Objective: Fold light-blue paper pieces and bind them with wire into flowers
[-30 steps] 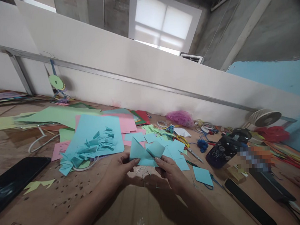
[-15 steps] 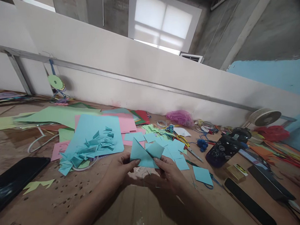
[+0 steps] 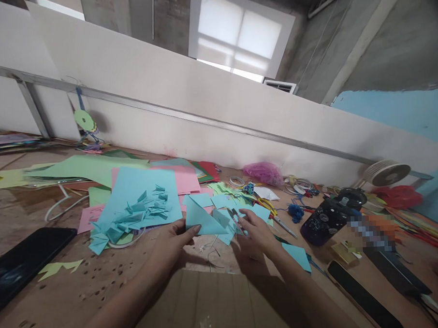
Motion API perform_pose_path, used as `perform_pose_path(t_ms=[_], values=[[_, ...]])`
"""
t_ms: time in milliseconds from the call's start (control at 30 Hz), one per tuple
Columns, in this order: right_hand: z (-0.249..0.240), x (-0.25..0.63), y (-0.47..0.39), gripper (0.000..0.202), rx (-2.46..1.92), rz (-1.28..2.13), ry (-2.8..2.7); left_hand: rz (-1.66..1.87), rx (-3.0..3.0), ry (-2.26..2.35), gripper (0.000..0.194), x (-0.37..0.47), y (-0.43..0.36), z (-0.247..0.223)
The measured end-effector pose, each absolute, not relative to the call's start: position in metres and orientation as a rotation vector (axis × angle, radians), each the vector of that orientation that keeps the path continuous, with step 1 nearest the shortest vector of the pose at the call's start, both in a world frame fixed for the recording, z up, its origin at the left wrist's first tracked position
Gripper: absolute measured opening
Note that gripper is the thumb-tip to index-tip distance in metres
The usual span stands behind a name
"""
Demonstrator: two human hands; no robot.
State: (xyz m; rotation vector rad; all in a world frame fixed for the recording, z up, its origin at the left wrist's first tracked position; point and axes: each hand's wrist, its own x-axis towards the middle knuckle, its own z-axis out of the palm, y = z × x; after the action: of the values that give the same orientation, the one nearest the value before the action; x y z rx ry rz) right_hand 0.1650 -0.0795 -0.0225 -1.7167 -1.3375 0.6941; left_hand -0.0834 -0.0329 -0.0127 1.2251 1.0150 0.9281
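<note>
My left hand [image 3: 178,237] pinches a light blue sheet of paper [image 3: 203,219] at its lower left, thumb in front; the sheet is folded on a diagonal. Just to its right, my right hand [image 3: 256,228] has its fingers closed around a small metal tool [image 3: 238,220] that looks like snips, its tip close to the paper's right side. More blue paper squares [image 3: 260,212] lie behind and under the hands. To the left, a heap of folded blue paper pieces [image 3: 148,205] rests on a large blue sheet [image 3: 132,180].
A black phone [image 3: 34,261] lies at left. On the right are yellow-handled scissors [image 3: 283,225], a dark bottle [image 3: 323,221], another phone [image 3: 362,295] and a small fan [image 3: 387,171]. A pink plastic bag [image 3: 263,173] sits by the white wall. Part of someone's hand shows at the right edge.
My right hand has let go of the blue paper and moved slightly right and up, and now holds the small tool. My left hand keeps the paper.
</note>
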Motion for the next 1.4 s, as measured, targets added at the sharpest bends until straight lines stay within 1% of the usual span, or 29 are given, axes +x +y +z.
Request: perform_pose_path(t_ms=[67,100,133,233,400,433,500,567,667,833,867,933,1100,1233,1333,1400], values=[[-0.014,0.167,-0.077,0.040,-1.738,0.370,-1.515,0.926,1.200,1.053,0.036,-0.084,-0.032,-0.010],[-0.008,0.165,-0.076,0.038,-1.709,0.287,-1.589,0.926,1.186,1.078,0.036,-0.084,-0.032,-0.008],[-0.001,0.160,-0.074,0.035,-1.664,0.279,-1.639,0.935,1.177,1.102,0.037,-0.084,-0.032,-0.006],[0.020,0.135,-0.069,0.032,-1.542,0.508,-1.662,0.993,1.203,1.098,0.036,-0.084,-0.031,-0.005],[0.035,0.086,-0.055,0.040,-1.297,0.709,-1.736,1.106,1.395,1.026,0.027,-0.089,-0.025,-0.019],[0.034,0.079,-0.051,0.037,-1.254,0.716,-1.731,1.128,1.460,1.036,0.025,-0.091,-0.024,-0.021],[0.028,0.068,-0.046,0.024,-1.205,0.693,-1.689,1.173,1.599,1.030,0.021,-0.095,-0.022,-0.022],[0.020,0.064,-0.042,0.014,-1.191,0.666,-1.636,1.220,1.696,0.993,0.025,-0.098,-0.022,-0.021],[0.009,0.066,-0.040,0.015,-1.191,0.679,-1.577,1.247,1.677,0.974,0.036,-0.099,-0.019,-0.018],[0.000,0.080,-0.039,0.015,-1.152,0.709,-1.582,1.113,1.272,0.905,0.055,-0.101,-0.012,-0.019],[0.000,0.082,-0.038,0.016,-1.142,0.701,-1.599,1.070,1.184,0.895,0.054,-0.103,-0.011,-0.019],[0.000,0.084,-0.038,0.020,-1.122,0.687,-1.646,0.996,1.071,0.874,0.045,-0.105,-0.010,-0.020],[-0.001,0.083,-0.039,0.022,-1.098,0.675,-1.751,0.825,1.131,0.859,0.034,-0.106,-0.010,-0.022],[-0.005,0.087,-0.035,0.025,-1.091,0.678,-1.674,0.886,1.157,0.831,0.032,-0.105,-0.006,-0.027],[-0.007,0.090,-0.033,0.027,-1.068,0.828,-1.461,0.928,1.129,0.863,0.034,-0.105,-0.004,-0.030],[-0.008,0.089,-0.032,0.021,-1.058,1.007,-1.317,0.935,1.143,0.888,0.034,-0.105,-0.005,-0.030]])
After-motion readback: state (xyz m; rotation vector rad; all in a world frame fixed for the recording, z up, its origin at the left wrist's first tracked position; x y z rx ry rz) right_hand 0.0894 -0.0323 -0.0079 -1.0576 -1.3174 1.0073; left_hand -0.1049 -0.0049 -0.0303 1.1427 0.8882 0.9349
